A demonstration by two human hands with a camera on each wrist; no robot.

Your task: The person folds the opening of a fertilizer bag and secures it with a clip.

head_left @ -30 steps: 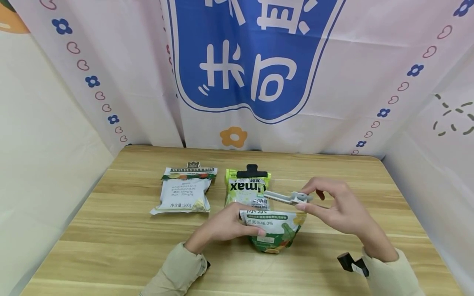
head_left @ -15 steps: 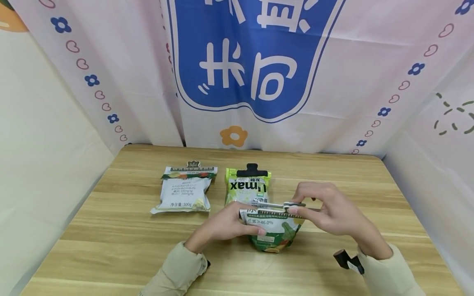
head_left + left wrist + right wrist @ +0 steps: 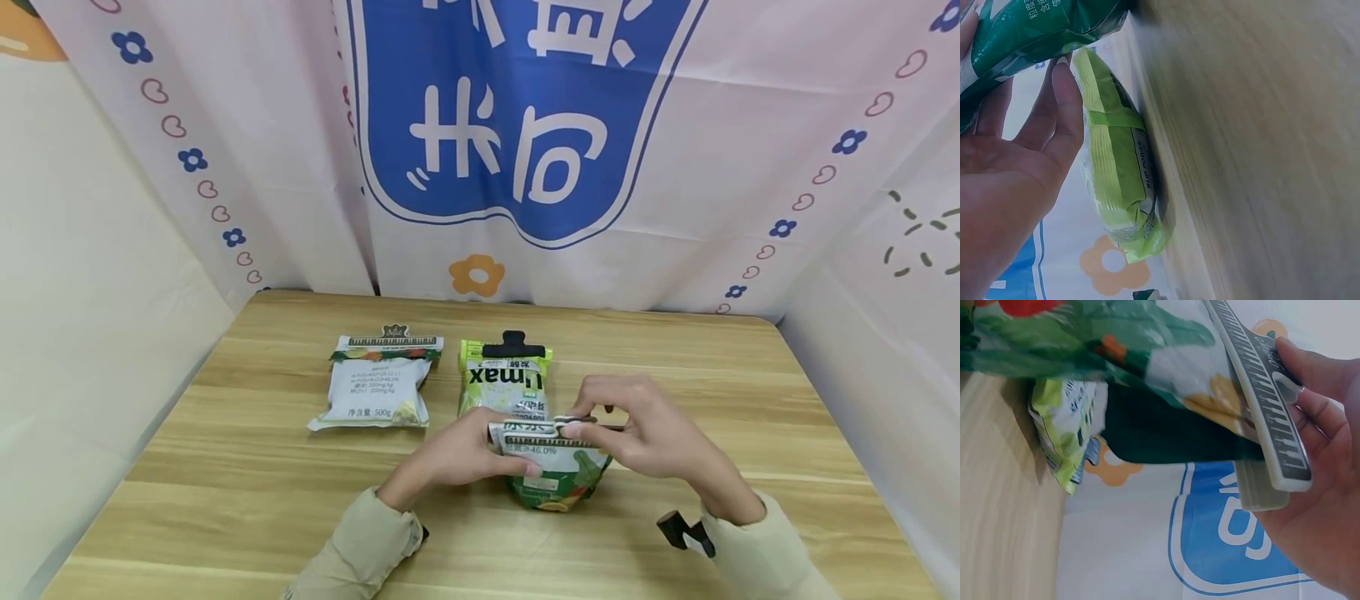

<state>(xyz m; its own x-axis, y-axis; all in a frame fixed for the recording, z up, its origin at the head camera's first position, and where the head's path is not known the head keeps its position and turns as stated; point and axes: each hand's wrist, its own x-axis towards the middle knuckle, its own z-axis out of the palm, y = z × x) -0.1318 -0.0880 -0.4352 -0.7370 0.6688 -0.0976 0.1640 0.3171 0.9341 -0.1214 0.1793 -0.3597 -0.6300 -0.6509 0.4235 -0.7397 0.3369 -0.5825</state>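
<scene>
A green and white printed bag (image 3: 558, 483) stands upright near the middle of the table. My left hand (image 3: 465, 450) grips its left side, thumb in front and fingers behind, as the left wrist view also shows. My right hand (image 3: 637, 425) pinches the handles of a bag clip (image 3: 1266, 400) with a piano-key pattern. In the right wrist view the clip's two long bars straddle the bag's top edge. Whether they press fully on the bag cannot be told.
Behind the held bag lies a lime-green bag (image 3: 502, 383) with a black clip (image 3: 513, 346) on its top. To the left lies a white bag (image 3: 378, 392) with a piano-key clip (image 3: 395, 340). A printed curtain (image 3: 675, 250) hangs behind the wooden table (image 3: 247, 500).
My right hand has moved left and slightly down, bringing the clip from above the bag's right side onto its top edge. The left hand keeps its grip in the same place.
</scene>
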